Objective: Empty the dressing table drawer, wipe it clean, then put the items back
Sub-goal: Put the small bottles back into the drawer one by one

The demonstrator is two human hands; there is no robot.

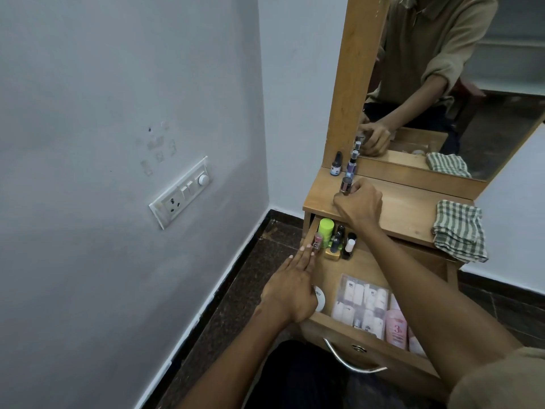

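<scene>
The wooden drawer (374, 340) is pulled open below the dressing table top (407, 208). At its far left corner stand a lime-green capped bottle (326, 228) and several small nail-polish bottles (339, 246). A clear packet of small bottles (361, 302), a pink bottle (395, 329) and a white round compact (320, 299) lie nearer me. My right hand (358, 205) is over the table top, shut on a small dark bottle (346, 184). My left hand (290, 287) rests flat along the drawer's left edge, fingertips touching a pink bottle (406, 243).
Two small bottles (343, 163) stand on the table top by the mirror frame. A green checked cloth (458, 228) hangs over the table's right end. The mirror (442, 84) stands behind. A wall with a switchboard (181, 193) is at left. The drawer has a metal handle (351, 361).
</scene>
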